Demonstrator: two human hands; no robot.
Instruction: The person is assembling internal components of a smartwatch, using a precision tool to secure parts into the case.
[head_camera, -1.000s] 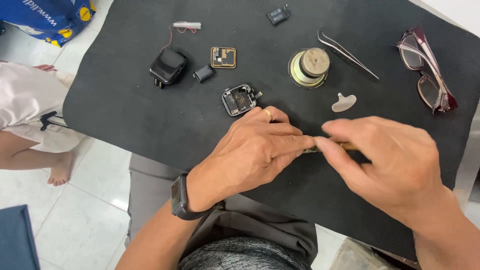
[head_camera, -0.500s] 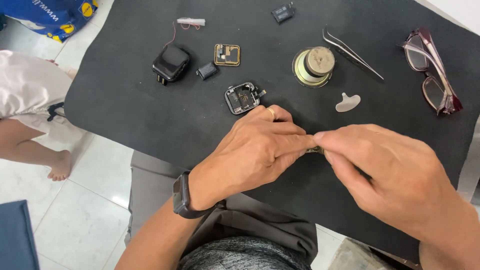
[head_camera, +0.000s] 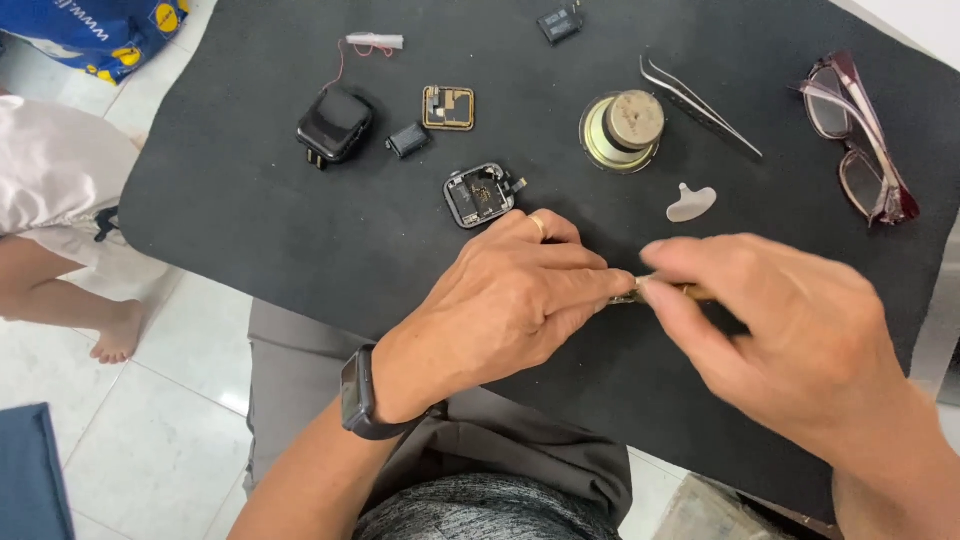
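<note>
My left hand and my right hand meet fingertip to fingertip over the near part of a black mat. Between them they pinch a small thin metal tool, mostly hidden by the fingers. My left wrist wears a dark smartwatch, and a ring sits on one left finger. Just beyond my left hand lies an opened square watch case with its insides showing.
On the mat lie a black charger block, a small dark part, a gold-framed square part, a round brass tin, tweezers, a white pick and glasses. Another person's leg is at the left.
The two hands stay together on the small tool; my right hand's fingers have shifted slightly along it. The view has drifted a little, and the mat's objects lie as before.
</note>
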